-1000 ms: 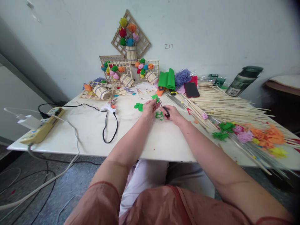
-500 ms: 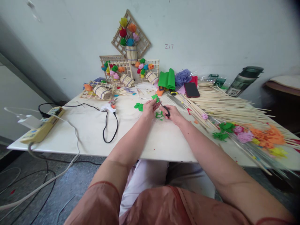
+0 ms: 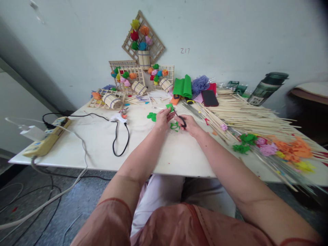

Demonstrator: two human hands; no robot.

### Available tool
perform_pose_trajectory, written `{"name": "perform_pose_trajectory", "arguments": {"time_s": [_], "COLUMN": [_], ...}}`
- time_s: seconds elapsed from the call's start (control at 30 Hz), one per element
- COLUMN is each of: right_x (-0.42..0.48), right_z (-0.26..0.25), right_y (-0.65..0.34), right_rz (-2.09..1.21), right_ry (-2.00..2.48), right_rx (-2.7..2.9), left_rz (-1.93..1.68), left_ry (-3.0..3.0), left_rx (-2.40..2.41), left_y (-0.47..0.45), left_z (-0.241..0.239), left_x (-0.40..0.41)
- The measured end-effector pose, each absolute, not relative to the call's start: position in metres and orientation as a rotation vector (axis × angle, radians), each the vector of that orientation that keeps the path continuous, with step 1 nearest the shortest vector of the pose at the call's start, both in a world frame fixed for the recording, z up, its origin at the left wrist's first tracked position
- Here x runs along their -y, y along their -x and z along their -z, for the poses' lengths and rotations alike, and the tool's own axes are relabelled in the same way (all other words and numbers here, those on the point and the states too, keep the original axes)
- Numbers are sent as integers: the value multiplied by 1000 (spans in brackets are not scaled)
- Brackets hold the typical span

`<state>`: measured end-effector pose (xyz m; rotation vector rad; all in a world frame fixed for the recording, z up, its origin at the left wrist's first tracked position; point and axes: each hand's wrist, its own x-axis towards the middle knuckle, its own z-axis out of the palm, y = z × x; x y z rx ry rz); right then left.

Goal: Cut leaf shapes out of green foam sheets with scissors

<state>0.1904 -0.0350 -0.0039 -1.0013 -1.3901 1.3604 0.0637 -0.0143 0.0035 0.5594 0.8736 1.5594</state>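
Observation:
My left hand (image 3: 162, 118) pinches a small green felt piece (image 3: 169, 107) above the white table (image 3: 89, 143). My right hand (image 3: 189, 125) grips black-handled scissors (image 3: 180, 119), whose blades point up-left into the green piece. Green felt scraps (image 3: 174, 126) lie on the table between the two hands. A cut green shape (image 3: 151, 116) rests just left of my left hand.
A white glue gun (image 3: 118, 118) with a black cord lies to the left, near a power strip (image 3: 47, 139). Bamboo sticks (image 3: 243, 114) and paper flowers (image 3: 289, 149) cover the right side. Stick frames with flowers (image 3: 133, 82), a green felt roll (image 3: 182, 86) and a dark phone (image 3: 209, 98) stand at the back.

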Motion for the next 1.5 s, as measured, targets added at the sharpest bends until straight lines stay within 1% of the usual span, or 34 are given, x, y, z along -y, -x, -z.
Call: {"name": "perform_pose_trajectory", "arguments": {"time_s": [1.5], "right_x": [39], "right_z": [-1], "right_y": [-193], "right_rz": [-1353], "right_ry": [1017], "right_rx": [1428], "left_rz": [-1530], "left_ry": [-663], "left_rx": [-871], "left_y": [-62], "left_z": [1], "left_x": [14]}}
